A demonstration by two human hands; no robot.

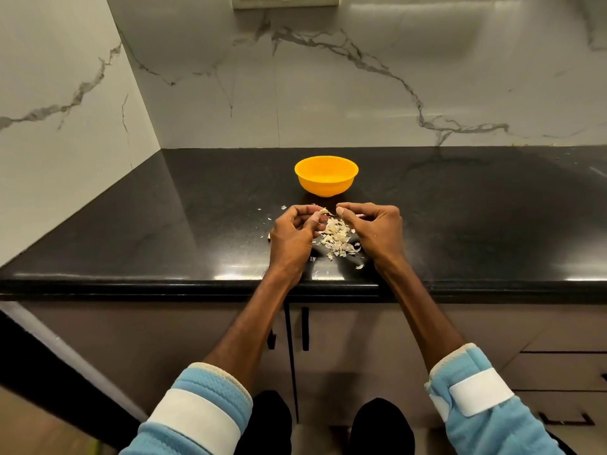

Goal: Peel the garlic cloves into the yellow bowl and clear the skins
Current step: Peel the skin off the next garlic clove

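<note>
Both hands work over the black counter [164, 224], close together. The left hand [294, 233] has its fingers curled inward, and its thumb and forefinger pinch a small garlic clove [323, 212]. The right hand [374, 224] is also curled. The tips of its thumb and forefinger close on the other end of the same clove, where a thin bit of skin sticks out. So the clove sits between the two sets of fingertips, held a little above the counter. Something small and pale shows among the curled right fingers, but I cannot tell what it is.

Directly under the fingertips and toward the person lies a pile of garlic skins [337, 239], dry and whitish, between the two wrists. Some loose flakes are scattered just outside the left knuckles and near the counter edge.

The yellow bowl [326, 188] stands upright beyond the fingertips, near them but not touching, toward the marble wall [328, 93]. From this angle its bottom is not visible, so what it holds I cannot tell.

Both forearms wear light blue sleeves [210, 392] with a white strap. Below the wrists are cabinet doors [361, 339] with black handles.
</note>
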